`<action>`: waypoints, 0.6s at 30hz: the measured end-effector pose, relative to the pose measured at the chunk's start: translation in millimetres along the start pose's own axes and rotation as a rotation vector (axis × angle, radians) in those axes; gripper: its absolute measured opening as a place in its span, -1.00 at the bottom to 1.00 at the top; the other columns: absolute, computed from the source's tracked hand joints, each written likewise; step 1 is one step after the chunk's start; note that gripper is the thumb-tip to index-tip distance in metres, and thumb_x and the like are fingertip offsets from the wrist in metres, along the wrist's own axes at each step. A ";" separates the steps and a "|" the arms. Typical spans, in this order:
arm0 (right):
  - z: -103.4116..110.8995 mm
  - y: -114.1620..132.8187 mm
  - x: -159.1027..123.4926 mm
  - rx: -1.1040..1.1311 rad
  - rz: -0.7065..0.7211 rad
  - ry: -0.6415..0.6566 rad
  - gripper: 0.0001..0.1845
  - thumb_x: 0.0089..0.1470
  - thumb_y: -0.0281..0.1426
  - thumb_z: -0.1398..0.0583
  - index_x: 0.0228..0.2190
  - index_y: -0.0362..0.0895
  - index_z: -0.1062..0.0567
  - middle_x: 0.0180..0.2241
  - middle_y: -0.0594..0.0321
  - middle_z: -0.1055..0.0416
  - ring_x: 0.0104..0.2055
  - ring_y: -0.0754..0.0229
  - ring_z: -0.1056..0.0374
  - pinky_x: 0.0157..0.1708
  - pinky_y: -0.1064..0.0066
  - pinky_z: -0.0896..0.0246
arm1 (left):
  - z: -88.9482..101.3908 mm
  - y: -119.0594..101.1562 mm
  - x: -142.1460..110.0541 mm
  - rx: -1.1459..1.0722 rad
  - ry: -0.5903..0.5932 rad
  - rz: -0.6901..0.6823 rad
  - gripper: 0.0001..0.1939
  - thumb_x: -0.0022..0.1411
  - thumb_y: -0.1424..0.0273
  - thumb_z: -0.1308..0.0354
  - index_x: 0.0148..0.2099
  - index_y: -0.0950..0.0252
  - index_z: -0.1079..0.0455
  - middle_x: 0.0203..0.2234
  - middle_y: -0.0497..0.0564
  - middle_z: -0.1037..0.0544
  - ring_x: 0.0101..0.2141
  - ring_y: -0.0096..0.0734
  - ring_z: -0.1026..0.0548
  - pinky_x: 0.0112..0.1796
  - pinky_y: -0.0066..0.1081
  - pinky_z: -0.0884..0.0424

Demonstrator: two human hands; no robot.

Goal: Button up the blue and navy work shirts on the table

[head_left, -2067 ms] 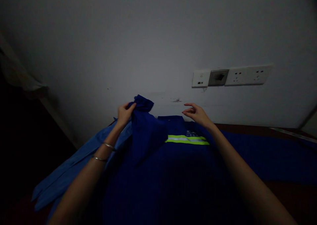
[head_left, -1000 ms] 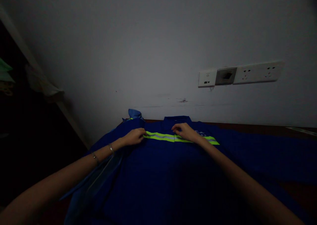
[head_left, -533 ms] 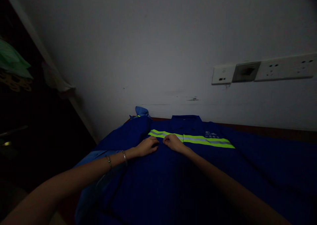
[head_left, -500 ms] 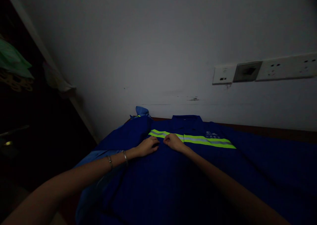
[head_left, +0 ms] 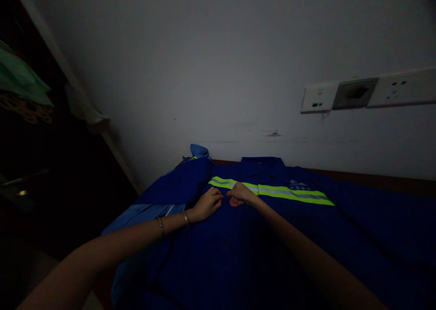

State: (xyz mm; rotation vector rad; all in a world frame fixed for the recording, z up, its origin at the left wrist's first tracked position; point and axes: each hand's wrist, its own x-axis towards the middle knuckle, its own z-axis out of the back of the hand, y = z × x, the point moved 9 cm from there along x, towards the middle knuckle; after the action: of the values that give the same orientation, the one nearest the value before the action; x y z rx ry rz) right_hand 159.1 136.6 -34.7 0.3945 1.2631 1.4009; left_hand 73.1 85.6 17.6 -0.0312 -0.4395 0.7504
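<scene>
A dark blue work jacket (head_left: 238, 246) lies spread flat, collar toward the wall, with a yellow-and-grey reflective stripe (head_left: 293, 193) across its chest. My left hand (head_left: 206, 204), bracelets on the wrist, pinches the fabric just below the stripe's left end. Close beside it, my right hand (head_left: 241, 194) is closed on the jacket front at the stripe. The two hands almost touch at the jacket's middle opening. A lighter blue garment (head_left: 143, 212) pokes out from under the jacket's left side.
A brown table edge (head_left: 374, 179) shows beyond the jacket, against a white wall. A row of wall sockets and switches (head_left: 357, 94) sits at the upper right. To the left is a dark area with a greenish cloth (head_left: 20, 78) hanging.
My left hand laid the lifted jacket flap down flat. Both hands then moved together to the middle of the chest and closed on the fabric. The view shifted a little to the left.
</scene>
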 end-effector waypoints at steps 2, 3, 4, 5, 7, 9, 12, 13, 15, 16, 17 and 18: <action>-1.0 0.0 -2.1 0.011 0.011 0.003 -0.70 -0.09 -0.52 -0.08 -0.78 -0.20 -0.33 -0.78 0.27 -0.33 -0.71 0.34 -0.27 -0.67 0.59 -0.23 | 0.4 0.2 0.2 0.004 -0.009 0.001 -0.77 0.19 0.50 0.04 -0.16 0.34 -0.40 -0.30 0.07 -0.41 -0.23 -0.40 -0.32 -0.18 -0.40 -0.30; -1.3 0.3 -3.2 0.016 0.017 0.002 -0.70 -0.10 -0.53 -0.08 -0.78 -0.20 -0.33 -0.78 0.27 -0.33 -0.71 0.34 -0.27 -0.67 0.59 -0.23 | 0.8 -0.2 0.3 0.009 -0.012 0.000 -0.77 0.19 0.50 0.04 -0.16 0.34 -0.40 -0.31 0.07 -0.41 -0.23 -0.40 -0.32 -0.19 -0.40 -0.30; -1.4 0.7 -4.0 0.021 0.023 0.000 -0.71 -0.10 -0.53 -0.07 -0.78 -0.20 -0.33 -0.79 0.28 -0.32 -0.71 0.34 -0.26 -0.67 0.59 -0.23 | 1.3 -0.9 0.3 0.015 -0.011 -0.003 -0.77 0.18 0.50 0.04 -0.17 0.34 -0.41 -0.31 0.07 -0.41 -0.23 -0.40 -0.32 -0.19 -0.40 -0.30; -1.3 1.2 -4.7 0.027 0.030 -0.002 -0.71 -0.10 -0.54 -0.07 -0.78 -0.20 -0.33 -0.79 0.29 -0.32 -0.72 0.35 -0.26 -0.67 0.59 -0.23 | 2.1 -1.9 0.4 0.023 -0.010 -0.007 -0.77 0.18 0.50 0.04 -0.17 0.34 -0.41 -0.31 0.07 -0.42 -0.24 -0.40 -0.33 -0.19 -0.40 -0.30; -0.4 2.8 -5.6 0.038 0.048 -0.004 -0.70 -0.09 -0.54 -0.06 -0.78 -0.20 -0.32 -0.79 0.30 -0.32 -0.72 0.35 -0.26 -0.67 0.59 -0.24 | 4.6 -4.5 0.7 0.041 -0.004 -0.019 -0.77 0.18 0.49 0.05 -0.18 0.34 -0.41 -0.32 0.07 -0.43 -0.24 -0.39 -0.34 -0.19 -0.40 -0.29; 1.6 5.0 -6.1 0.044 0.067 -0.005 -0.71 -0.08 -0.54 -0.07 -0.77 -0.21 -0.32 -0.78 0.30 -0.32 -0.72 0.35 -0.26 -0.68 0.59 -0.24 | 8.0 -6.6 1.3 0.052 0.005 -0.023 -0.77 0.18 0.48 0.05 -0.21 0.33 -0.42 -0.33 0.06 -0.44 -0.24 -0.39 -0.34 -0.19 -0.40 -0.28; 6.4 8.8 -7.2 0.047 0.096 -0.007 -0.73 -0.06 -0.53 -0.09 -0.74 -0.22 -0.32 -0.77 0.30 -0.32 -0.73 0.35 -0.27 -0.69 0.58 -0.24 | 16.0 -0.5 3.5 0.021 0.003 0.049 -0.80 0.15 0.45 0.01 -0.24 0.31 -0.43 -0.31 0.05 -0.45 -0.24 -0.40 -0.36 -0.18 -0.42 -0.28; 8.1 10.1 -7.9 0.047 0.104 -0.005 -0.74 -0.05 -0.52 -0.10 -0.73 -0.22 -0.32 -0.77 0.30 -0.32 -0.73 0.34 -0.27 -0.69 0.58 -0.25 | 19.7 6.1 4.3 0.001 -0.009 0.111 -0.81 0.14 0.43 -0.01 -0.25 0.31 -0.43 -0.30 0.04 -0.45 -0.24 -0.40 -0.37 -0.19 -0.44 -0.28; 10.8 13.1 -10.0 0.050 0.125 0.012 -0.75 -0.04 -0.52 -0.10 -0.70 -0.23 -0.32 -0.76 0.29 -0.33 -0.72 0.34 -0.29 -0.69 0.57 -0.26 | 27.1 24.7 4.6 -0.037 -0.038 0.278 -0.80 0.12 0.38 -0.03 -0.29 0.33 -0.44 -0.32 0.05 -0.46 -0.29 -0.41 -0.40 -0.25 -0.46 -0.30; 11.8 14.8 -11.4 0.051 0.137 0.025 -0.76 -0.04 -0.53 -0.10 -0.69 -0.23 -0.32 -0.75 0.29 -0.34 -0.71 0.34 -0.29 -0.69 0.57 -0.26 | 29.4 34.6 4.0 -0.058 -0.042 0.363 -0.79 0.12 0.35 -0.03 -0.32 0.35 -0.44 -0.36 0.04 -0.47 -0.33 -0.42 -0.41 -0.28 -0.47 -0.30; 12.7 16.6 -13.0 0.051 0.151 0.038 -0.77 -0.04 -0.53 -0.11 -0.68 -0.24 -0.33 -0.74 0.28 -0.35 -0.71 0.35 -0.29 -0.69 0.57 -0.27 | 29.9 44.3 3.0 -0.082 -0.029 0.447 -0.78 0.12 0.33 -0.04 -0.36 0.36 -0.44 -0.41 0.03 -0.48 -0.38 -0.43 -0.42 -0.32 -0.48 -0.30; 13.6 18.2 -14.7 0.050 0.165 0.050 -0.78 -0.04 -0.53 -0.12 -0.68 -0.25 -0.33 -0.74 0.28 -0.35 -0.70 0.36 -0.29 -0.69 0.58 -0.27 | 28.6 53.6 1.1 -0.114 -0.003 0.534 -0.76 0.11 0.30 -0.04 -0.39 0.37 -0.44 -0.49 0.01 -0.48 -0.44 -0.45 -0.42 -0.38 -0.49 -0.30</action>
State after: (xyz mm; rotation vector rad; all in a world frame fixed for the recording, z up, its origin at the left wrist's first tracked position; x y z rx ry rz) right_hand 165.4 134.2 -8.4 0.5106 1.3322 1.5285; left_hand 27.4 122.1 34.2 -0.2624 -0.4828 1.2485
